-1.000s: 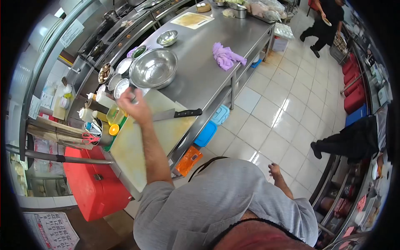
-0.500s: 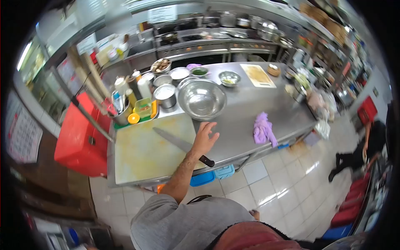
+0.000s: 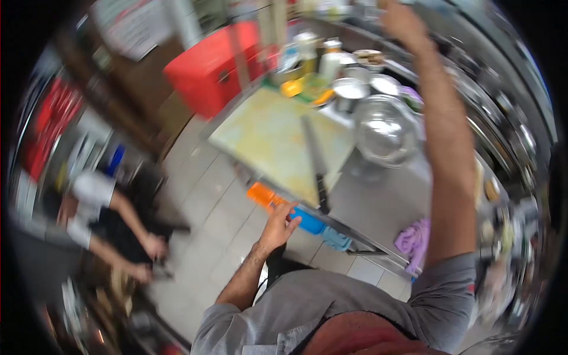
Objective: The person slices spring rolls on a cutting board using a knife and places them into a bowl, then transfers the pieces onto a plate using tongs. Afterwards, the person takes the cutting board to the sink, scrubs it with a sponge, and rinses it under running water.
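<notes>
My left hand (image 3: 278,228) hangs in front of the counter edge, fingers apart and nothing in it, near an orange item (image 3: 262,195) and a blue container (image 3: 307,220). Above it, a knife with a black handle (image 3: 321,192) lies across the stained cutting board (image 3: 260,139), its handle end at the board's front edge. My right arm stretches far over the counter past the large metal bowl (image 3: 386,131). My right hand (image 3: 401,22) is blurred at the top of the view; its fingers and anything in them cannot be made out.
Small bowls, squeeze bottles (image 3: 330,61) and a cut orange (image 3: 291,87) stand behind the board. A purple cloth (image 3: 412,239) lies on the counter (image 3: 370,189). Beside the counter is a red cooler (image 3: 207,74). Another person (image 3: 100,207) is at the left.
The view has swung left, bringing another person into sight. My left hand has moved back from over the knife handle and counter. My right arm has risen from low at my side to reach far forward.
</notes>
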A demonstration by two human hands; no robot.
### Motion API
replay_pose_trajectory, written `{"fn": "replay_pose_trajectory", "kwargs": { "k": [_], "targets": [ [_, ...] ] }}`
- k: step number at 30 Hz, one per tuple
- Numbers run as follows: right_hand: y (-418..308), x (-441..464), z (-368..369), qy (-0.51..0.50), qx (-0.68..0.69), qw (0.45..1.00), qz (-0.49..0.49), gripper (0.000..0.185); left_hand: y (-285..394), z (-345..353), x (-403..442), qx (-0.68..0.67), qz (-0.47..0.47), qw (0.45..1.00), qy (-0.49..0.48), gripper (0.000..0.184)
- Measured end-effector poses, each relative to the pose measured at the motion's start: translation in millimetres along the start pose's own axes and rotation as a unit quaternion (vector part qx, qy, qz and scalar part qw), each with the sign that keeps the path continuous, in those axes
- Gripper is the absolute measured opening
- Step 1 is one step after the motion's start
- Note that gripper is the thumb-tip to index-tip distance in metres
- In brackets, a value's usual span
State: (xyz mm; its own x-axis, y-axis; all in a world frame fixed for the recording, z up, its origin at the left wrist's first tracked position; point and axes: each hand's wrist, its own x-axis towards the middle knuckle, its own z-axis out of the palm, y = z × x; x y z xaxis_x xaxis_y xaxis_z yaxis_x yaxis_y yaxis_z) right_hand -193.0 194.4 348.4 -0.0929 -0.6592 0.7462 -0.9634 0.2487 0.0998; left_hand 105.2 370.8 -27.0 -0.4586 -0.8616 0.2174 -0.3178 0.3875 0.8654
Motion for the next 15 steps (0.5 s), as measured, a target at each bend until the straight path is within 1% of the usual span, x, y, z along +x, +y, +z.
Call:
{"fn": "replay_pose_trajectory", "kwargs": {
  "k": [1, 2, 3, 4, 6, 8, 9, 10, 11, 12, 13, 15],
  "targets": [
    [25, 32, 40, -0.092, 0.078, 0.992, -0.037, 0.048, -7, -5, -28, 0.015, -0.054, 0.997, 0.047, 0.038],
    [44, 42, 78, -0.064, 0.098, 0.991, -0.062, 0.044, -10, -9, -59, 0.029, -0.111, 0.989, 0.098, 0.037],
    [57, 56, 97, -0.12, 0.152, 0.977, -0.084, 0.044, -13, -13, -91, 0.04, -0.153, 0.977, 0.147, 0.037],
    [81, 85, 144, -0.093, 0.123, 0.985, -0.083, 0.052, -14, -14, -120, 0.053, -0.193, 0.964, 0.176, 0.036],
    [87, 84, 147, -0.054, 0.147, 0.984, -0.09, 0.058, -14, -2, -167, 0.06, -0.249, 0.939, 0.229, 0.036],
    [98, 95, 152, -0.058, 0.12, 0.987, -0.091, 0.062, -21, 4, -194, 0.073, -0.297, 0.915, 0.263, 0.036],
    [112, 115, 175, -0.052, 0.131, 0.985, -0.099, 0.062, -24, 9, -205, 0.076, -0.311, 0.909, 0.265, 0.037],
    [129, 136, 206, -0.028, 0.181, 0.976, -0.121, 0.058, -25, 16, -215, 0.077, -0.315, 0.905, 0.274, 0.037],
    [134, 145, 219, -0.004, 0.229, 0.963, -0.142, 0.056, -27, 22, -222, 0.07, -0.328, 0.902, 0.271, 0.038],
    [125, 136, 204, -0.006, 0.232, 0.962, -0.145, 0.056, -31, 30, -231, 0.062, -0.341, 0.9, 0.264, 0.038],
    [112, 121, 177, -0.061, 0.181, 0.976, -0.106, 0.057, -40, 35, -241, 0.062, -0.343, 0.9, 0.26, 0.038],
    [91, 80, 128, -0.116, 0.128, 0.983, -0.059, 0.058, -71, 60, -274, 0.079, -0.363, 0.899, 0.232, 0.04]
  ]
}}
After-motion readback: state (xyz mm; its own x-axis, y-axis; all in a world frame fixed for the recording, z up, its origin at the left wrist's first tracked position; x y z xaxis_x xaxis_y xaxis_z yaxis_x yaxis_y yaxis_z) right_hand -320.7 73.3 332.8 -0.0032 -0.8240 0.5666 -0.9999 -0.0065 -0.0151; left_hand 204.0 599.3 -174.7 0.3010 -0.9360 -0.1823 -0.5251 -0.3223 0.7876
